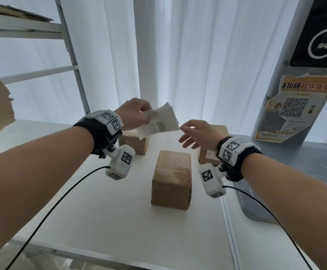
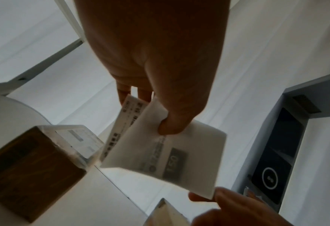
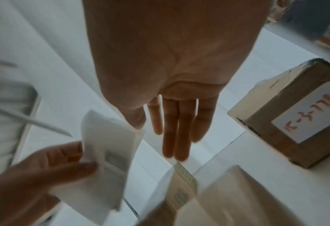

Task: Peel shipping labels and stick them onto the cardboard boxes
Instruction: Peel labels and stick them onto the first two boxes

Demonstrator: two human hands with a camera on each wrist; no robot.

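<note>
The white worktop (image 1: 110, 211) carries three brown cardboard boxes, the nearest, taped one (image 1: 171, 177) bare on top, probably awaiting a label. Above them the left hand (image 1: 134, 114) pinches a small sheaf of white printed shipping labels (image 1: 159, 121), raised for peeling. The right hand (image 1: 198, 134), fingers spread, reaches its corner; contact is unclear.

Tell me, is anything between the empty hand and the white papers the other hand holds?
No. In the head view only a bare sliver of air separates the open right hand from the white stack of shipping labels pinched by the left hand.
</note>
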